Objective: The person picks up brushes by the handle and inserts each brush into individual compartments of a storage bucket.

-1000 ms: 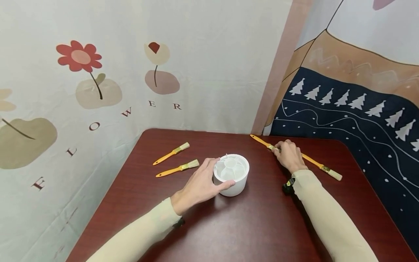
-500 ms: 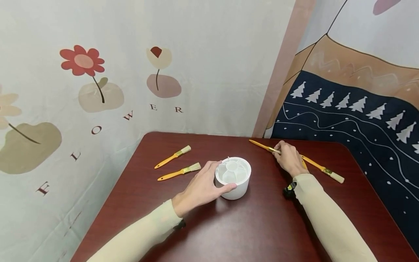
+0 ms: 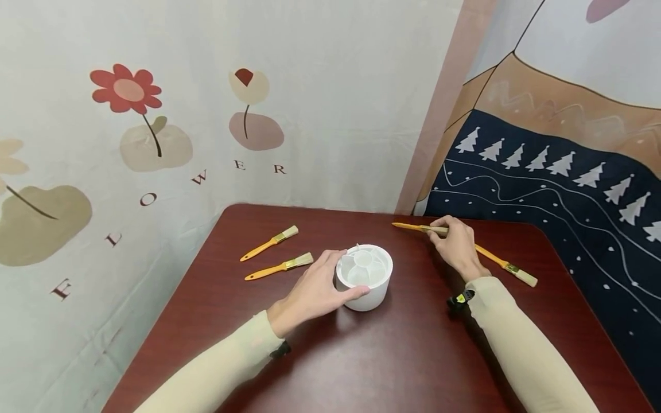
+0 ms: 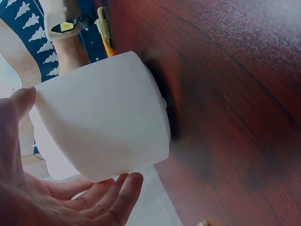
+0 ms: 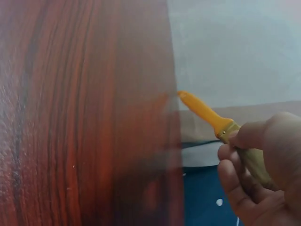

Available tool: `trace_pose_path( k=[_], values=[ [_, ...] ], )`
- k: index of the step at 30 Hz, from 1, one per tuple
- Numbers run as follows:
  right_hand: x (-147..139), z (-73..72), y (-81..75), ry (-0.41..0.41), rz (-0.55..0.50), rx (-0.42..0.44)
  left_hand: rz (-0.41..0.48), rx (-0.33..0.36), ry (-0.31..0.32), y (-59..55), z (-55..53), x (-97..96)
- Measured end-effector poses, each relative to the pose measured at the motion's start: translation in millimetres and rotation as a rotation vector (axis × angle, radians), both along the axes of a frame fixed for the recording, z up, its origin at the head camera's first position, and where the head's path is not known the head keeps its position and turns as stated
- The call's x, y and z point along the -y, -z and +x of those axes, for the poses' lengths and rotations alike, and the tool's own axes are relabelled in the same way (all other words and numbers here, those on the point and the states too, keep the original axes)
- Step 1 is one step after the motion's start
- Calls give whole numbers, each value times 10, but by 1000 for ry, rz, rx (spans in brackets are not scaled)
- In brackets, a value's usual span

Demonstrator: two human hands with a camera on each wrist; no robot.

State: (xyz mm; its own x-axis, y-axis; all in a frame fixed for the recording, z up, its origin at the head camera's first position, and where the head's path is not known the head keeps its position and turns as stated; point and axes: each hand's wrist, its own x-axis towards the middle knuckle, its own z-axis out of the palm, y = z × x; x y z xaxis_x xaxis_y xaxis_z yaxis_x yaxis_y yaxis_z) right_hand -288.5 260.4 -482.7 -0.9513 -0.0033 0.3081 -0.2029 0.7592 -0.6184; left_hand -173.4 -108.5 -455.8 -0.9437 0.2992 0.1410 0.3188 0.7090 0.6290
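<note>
At the left side of a round white pot with divided compartments (image 3: 378, 293), my left hand (image 3: 316, 293) holds it, thumb over the near rim and fingers around the far side. The left wrist view has the pot's smooth wall (image 4: 108, 113) between thumb and fingers. My right hand (image 3: 457, 245) pinches a paintbrush (image 3: 407, 226) with a yellow handle by its metal ferrule. In the right wrist view, thumb and fingers grip that paintbrush (image 5: 202, 109), its handle pointing away and its bristles mostly behind the fingers.
Two more yellow-handled brushes, an upper one (image 3: 268, 245) and a lower one (image 3: 277, 268), lie left of the pot. Another brush (image 3: 493, 256) lies right of my right hand, partly hidden by it. Printed curtains (image 3: 330, 115) stand behind the dark red table (image 3: 382, 361).
My right hand has gripped the far paintbrush and lifted its bristle end a little; the handle now lies more level. My left hand stays on the pot.
</note>
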Motion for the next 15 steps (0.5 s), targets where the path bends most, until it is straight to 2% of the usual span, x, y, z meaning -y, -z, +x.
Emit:
trace_pose_path(
  k=[9,15],
  values=[
    [-14,189,-185,22,-86,-63,30,1,-8,-4,4,-23],
    [32,313,-290,-9,-154,-80,34,9,-13,-3,5,-6]
  ],
)
